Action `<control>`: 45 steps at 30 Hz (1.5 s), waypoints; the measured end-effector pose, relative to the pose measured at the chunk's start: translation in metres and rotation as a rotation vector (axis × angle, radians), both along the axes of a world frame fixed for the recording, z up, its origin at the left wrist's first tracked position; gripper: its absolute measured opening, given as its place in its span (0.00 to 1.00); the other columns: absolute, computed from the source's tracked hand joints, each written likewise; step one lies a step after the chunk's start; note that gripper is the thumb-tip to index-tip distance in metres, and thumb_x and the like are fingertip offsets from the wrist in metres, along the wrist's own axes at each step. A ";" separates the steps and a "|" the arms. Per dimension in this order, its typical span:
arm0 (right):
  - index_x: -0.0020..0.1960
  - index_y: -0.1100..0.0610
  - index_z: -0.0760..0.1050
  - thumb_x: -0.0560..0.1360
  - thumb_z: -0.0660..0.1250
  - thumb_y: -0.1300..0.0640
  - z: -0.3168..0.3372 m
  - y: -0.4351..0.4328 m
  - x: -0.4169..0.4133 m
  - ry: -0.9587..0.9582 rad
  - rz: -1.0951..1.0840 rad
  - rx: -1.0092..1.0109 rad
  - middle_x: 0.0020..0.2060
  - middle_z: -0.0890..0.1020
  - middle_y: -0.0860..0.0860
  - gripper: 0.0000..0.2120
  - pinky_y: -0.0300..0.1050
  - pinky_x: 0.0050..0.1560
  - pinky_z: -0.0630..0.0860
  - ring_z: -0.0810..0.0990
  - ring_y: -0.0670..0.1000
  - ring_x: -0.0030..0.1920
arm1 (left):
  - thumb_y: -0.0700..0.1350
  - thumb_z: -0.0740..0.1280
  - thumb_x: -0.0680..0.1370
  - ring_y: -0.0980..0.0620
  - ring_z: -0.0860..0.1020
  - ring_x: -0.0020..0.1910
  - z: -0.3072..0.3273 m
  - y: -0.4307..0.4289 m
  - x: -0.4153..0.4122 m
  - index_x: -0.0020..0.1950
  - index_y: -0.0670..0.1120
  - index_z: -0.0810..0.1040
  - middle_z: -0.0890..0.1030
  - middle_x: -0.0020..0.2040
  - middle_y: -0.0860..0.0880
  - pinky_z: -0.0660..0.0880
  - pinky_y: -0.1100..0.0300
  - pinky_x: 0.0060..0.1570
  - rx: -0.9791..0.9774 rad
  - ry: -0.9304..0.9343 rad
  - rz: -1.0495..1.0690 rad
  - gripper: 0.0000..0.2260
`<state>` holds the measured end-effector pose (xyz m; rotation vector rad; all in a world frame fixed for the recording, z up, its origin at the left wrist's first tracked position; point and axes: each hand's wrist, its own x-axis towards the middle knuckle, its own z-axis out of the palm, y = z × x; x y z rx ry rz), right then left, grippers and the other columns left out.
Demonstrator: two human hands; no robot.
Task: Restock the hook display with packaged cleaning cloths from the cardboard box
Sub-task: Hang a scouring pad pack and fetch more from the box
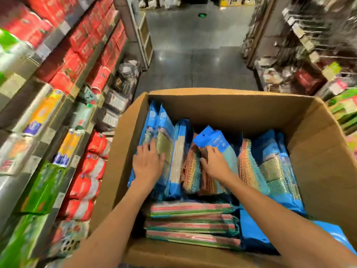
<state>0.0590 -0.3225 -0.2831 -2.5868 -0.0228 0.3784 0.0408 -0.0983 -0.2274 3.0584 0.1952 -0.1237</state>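
The packaged cleaning cloths (pixel 270 163) stand packed in the cardboard box (pixel 318 151), their lower halves hidden and their print blurred. The right grip (pixel 214 161) curls round one tilted pack (pixel 212 139), fingertips buried. The left grip (pixel 148 163) lies flat, fingers straight, on blue-topped packs at the left wall.

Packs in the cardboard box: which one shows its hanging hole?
The middle pack, held by the right hand: its blue top is tilted face-up and shows a small dark hole. The other packs hide theirs.
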 end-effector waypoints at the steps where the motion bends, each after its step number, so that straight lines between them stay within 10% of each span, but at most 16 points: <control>1: 0.71 0.61 0.63 0.81 0.62 0.55 -0.007 -0.001 0.010 0.003 -0.056 0.008 0.68 0.68 0.60 0.21 0.54 0.61 0.68 0.67 0.62 0.68 | 0.58 0.61 0.81 0.42 0.70 0.66 -0.003 -0.003 0.006 0.78 0.43 0.59 0.73 0.68 0.42 0.74 0.48 0.54 0.008 0.010 0.011 0.31; 9: 0.80 0.61 0.44 0.73 0.74 0.49 -0.049 -0.031 0.054 0.159 -0.213 0.139 0.78 0.51 0.59 0.49 0.58 0.75 0.56 0.52 0.61 0.78 | 0.66 0.61 0.78 0.40 0.72 0.65 -0.020 -0.002 0.028 0.75 0.41 0.64 0.75 0.66 0.40 0.73 0.45 0.54 -0.165 0.084 0.159 0.36; 13: 0.80 0.57 0.41 0.65 0.76 0.36 -0.053 -0.028 0.052 0.201 -0.093 -0.112 0.79 0.46 0.58 0.61 0.61 0.74 0.53 0.47 0.63 0.77 | 0.62 0.63 0.79 0.39 0.74 0.63 -0.025 0.001 0.026 0.66 0.41 0.72 0.77 0.64 0.40 0.73 0.48 0.53 -0.281 0.181 0.213 0.28; 20: 0.69 0.59 0.58 0.69 0.77 0.52 -0.056 -0.016 0.043 0.020 -0.046 -0.293 0.64 0.67 0.62 0.38 0.56 0.47 0.73 0.67 0.66 0.64 | 0.58 0.67 0.78 0.36 0.77 0.58 -0.009 0.004 0.020 0.69 0.41 0.67 0.79 0.59 0.38 0.69 0.51 0.48 -0.448 0.204 0.289 0.28; 25: 0.77 0.55 0.55 0.73 0.73 0.58 -0.026 -0.035 0.031 0.044 -0.036 0.021 0.53 0.76 0.55 0.38 0.50 0.39 0.71 0.77 0.56 0.46 | 0.59 0.71 0.74 0.44 0.74 0.58 -0.010 0.008 0.012 0.66 0.47 0.69 0.77 0.61 0.46 0.72 0.50 0.58 -0.802 0.202 0.359 0.27; 29: 0.69 0.52 0.68 0.73 0.70 0.66 0.019 -0.068 0.009 -0.002 -0.160 0.356 0.57 0.79 0.46 0.27 0.45 0.59 0.75 0.78 0.44 0.60 | 0.67 0.70 0.65 0.47 0.77 0.61 -0.002 0.004 0.009 0.65 0.51 0.73 0.80 0.61 0.51 0.74 0.42 0.62 -0.993 0.188 0.314 0.33; 32: 0.63 0.51 0.73 0.71 0.68 0.74 0.059 -0.084 -0.011 -0.029 -0.227 0.522 0.49 0.82 0.42 0.27 0.37 0.50 0.76 0.80 0.36 0.47 | 0.58 0.74 0.70 0.57 0.79 0.57 0.012 -0.013 0.009 0.65 0.44 0.76 0.82 0.58 0.49 0.75 0.52 0.59 -1.155 0.163 0.304 0.29; 35: 0.59 0.54 0.75 0.71 0.65 0.78 0.101 -0.102 -0.034 0.007 -0.343 0.839 0.39 0.85 0.43 0.25 0.32 0.39 0.76 0.80 0.38 0.37 | 0.45 0.72 0.76 0.59 0.81 0.46 0.032 -0.036 0.003 0.54 0.43 0.80 0.84 0.49 0.49 0.74 0.62 0.47 -1.242 0.116 0.183 0.09; 39: 0.56 0.57 0.80 0.61 0.76 0.63 0.147 -0.132 -0.072 0.022 -0.404 1.317 0.45 0.86 0.50 0.23 0.40 0.42 0.81 0.85 0.46 0.42 | 0.48 0.70 0.78 0.60 0.83 0.44 0.066 -0.077 -0.011 0.52 0.47 0.80 0.86 0.45 0.54 0.78 0.65 0.44 -1.437 0.132 0.075 0.06; 45: 0.62 0.56 0.79 0.65 0.77 0.58 0.193 -0.191 -0.156 -0.067 -0.426 1.456 0.52 0.83 0.58 0.26 0.45 0.50 0.81 0.80 0.63 0.48 | 0.54 0.68 0.76 0.53 0.84 0.45 0.108 -0.162 -0.044 0.57 0.45 0.80 0.86 0.49 0.48 0.82 0.57 0.45 -1.710 0.545 -0.161 0.16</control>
